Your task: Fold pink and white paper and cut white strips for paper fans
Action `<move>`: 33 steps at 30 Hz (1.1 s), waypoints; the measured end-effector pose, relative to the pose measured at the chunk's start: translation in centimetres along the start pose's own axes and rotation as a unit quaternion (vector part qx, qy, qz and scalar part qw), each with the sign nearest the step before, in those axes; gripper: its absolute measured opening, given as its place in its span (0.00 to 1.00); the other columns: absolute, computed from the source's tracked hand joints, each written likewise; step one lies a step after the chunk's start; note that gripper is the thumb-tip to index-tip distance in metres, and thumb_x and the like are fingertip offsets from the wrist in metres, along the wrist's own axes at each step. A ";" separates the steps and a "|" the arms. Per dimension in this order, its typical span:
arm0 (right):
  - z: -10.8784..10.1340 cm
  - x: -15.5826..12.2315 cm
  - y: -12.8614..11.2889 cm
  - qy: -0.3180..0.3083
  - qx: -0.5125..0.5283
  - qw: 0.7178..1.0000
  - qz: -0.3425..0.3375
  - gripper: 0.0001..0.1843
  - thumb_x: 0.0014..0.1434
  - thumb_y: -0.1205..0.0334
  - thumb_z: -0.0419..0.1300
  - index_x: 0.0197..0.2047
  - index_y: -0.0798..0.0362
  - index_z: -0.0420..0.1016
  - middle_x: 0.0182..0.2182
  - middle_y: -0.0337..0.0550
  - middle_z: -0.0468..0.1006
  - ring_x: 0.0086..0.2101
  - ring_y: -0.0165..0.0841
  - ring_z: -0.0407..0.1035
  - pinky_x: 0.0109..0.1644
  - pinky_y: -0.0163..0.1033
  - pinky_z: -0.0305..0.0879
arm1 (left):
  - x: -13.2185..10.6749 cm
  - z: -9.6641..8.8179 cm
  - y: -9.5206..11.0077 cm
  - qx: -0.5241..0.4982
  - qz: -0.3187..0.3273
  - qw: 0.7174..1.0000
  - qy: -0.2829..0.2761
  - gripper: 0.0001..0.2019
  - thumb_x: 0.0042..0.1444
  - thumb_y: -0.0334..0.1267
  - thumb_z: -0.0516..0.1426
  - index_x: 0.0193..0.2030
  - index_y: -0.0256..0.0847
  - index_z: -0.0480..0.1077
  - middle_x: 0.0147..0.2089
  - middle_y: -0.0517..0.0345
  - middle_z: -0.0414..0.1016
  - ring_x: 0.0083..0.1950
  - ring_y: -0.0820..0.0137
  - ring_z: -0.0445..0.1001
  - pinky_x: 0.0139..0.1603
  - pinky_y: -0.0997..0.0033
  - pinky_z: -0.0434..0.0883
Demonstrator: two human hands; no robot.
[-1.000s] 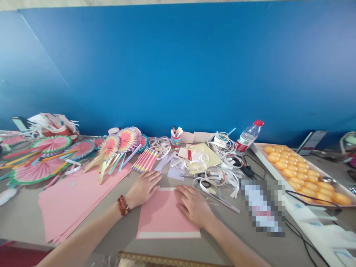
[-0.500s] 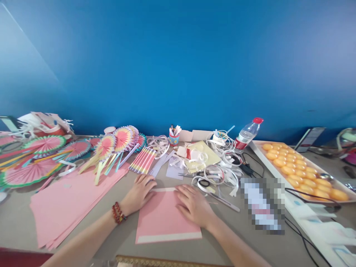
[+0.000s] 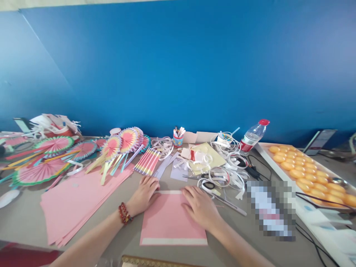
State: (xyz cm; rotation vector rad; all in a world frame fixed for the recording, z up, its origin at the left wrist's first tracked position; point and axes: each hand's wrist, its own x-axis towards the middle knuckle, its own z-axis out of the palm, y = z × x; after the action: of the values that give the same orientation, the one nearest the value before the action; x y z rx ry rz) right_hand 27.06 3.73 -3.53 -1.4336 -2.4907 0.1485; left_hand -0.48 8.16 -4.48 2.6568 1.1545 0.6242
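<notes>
A pink sheet of paper lies flat in front of me, with a whitish strip along its near edge and another along its far edge. My left hand rests at its far left corner, fingers slightly bent and thumb apart, a beaded bracelet on the wrist. Over the far right part of the sheet lies my right hand, its fingers stretched out. Both hands press on the paper without gripping it. Beyond the left hand is a pleated striped paper.
Pink sheets are stacked at left below folded paper fans. Tangled white strips, scissors and a craft knife lie behind my right hand. A bottle and a tray of orange domes stand at right.
The camera view has turned slightly left, so everything sits further right in the picture. My left fingers are drawn in a little; both hands stay on the sheet.
</notes>
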 end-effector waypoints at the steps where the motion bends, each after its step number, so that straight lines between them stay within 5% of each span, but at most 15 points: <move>1: -0.2 0.1 0.0 -0.010 -0.004 1.000 0.012 0.20 0.60 0.60 0.61 0.55 0.53 0.71 0.50 0.51 0.74 0.50 0.45 0.67 0.54 0.50 0.64 | 0.0 0.0 0.1 0.002 0.002 1.000 0.001 0.07 0.66 0.39 0.50 0.40 0.41 0.65 0.45 0.51 0.68 0.47 0.61 0.66 0.52 0.58 0.62; 6: -1.4 1.3 0.4 -0.085 0.002 0.995 0.046 0.20 0.54 0.57 0.65 0.49 0.55 0.72 0.47 0.53 0.73 0.49 0.48 0.66 0.53 0.50 0.62 | 0.0 0.1 0.3 0.011 0.009 1.000 0.000 0.05 0.64 0.36 0.50 0.41 0.41 0.66 0.46 0.50 0.68 0.48 0.60 0.66 0.52 0.58 0.63; 13: -2.1 2.7 0.7 -0.111 0.019 0.993 0.041 0.19 0.50 0.54 0.67 0.42 0.52 0.71 0.47 0.50 0.72 0.48 0.45 0.66 0.49 0.43 0.62 | -0.1 0.1 0.7 0.020 0.010 1.000 0.004 0.05 0.62 0.35 0.51 0.43 0.41 0.66 0.46 0.50 0.69 0.49 0.60 0.66 0.56 0.55 0.60; 19: -1.8 2.7 1.0 -0.119 0.046 0.991 0.040 0.23 0.49 0.56 0.67 0.48 0.53 0.71 0.44 0.49 0.77 0.45 0.45 0.70 0.48 0.43 0.60 | -0.1 0.1 0.7 0.026 0.007 1.000 -0.004 0.06 0.61 0.34 0.52 0.43 0.41 0.67 0.44 0.52 0.70 0.49 0.60 0.67 0.57 0.55 0.59; 27: -3.2 2.5 0.4 -0.090 0.101 0.991 0.014 0.03 0.58 0.65 0.60 0.36 0.49 0.75 0.33 0.39 0.80 0.36 0.35 0.72 0.42 0.37 0.57 | 1.1 -0.8 2.0 0.008 0.017 1.000 -0.013 0.13 0.62 0.47 0.55 0.48 0.43 0.69 0.49 0.51 0.72 0.51 0.60 0.68 0.61 0.53 0.55; 33: -3.9 2.7 -0.3 -0.056 0.133 0.989 -0.013 0.07 0.63 0.59 0.58 0.36 0.49 0.76 0.33 0.41 0.80 0.36 0.36 0.72 0.42 0.37 0.59 | 3.9 -0.9 4.2 -0.076 0.027 0.995 -0.059 0.13 0.66 0.44 0.52 0.34 0.43 0.72 0.30 0.59 0.74 0.37 0.66 0.72 0.55 0.58 0.58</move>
State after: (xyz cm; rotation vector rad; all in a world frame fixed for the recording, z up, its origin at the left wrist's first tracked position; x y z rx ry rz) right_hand 26.61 5.76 0.78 -1.3137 -2.4616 0.5498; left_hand 4.26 8.17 -1.16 2.5656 0.9660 0.5339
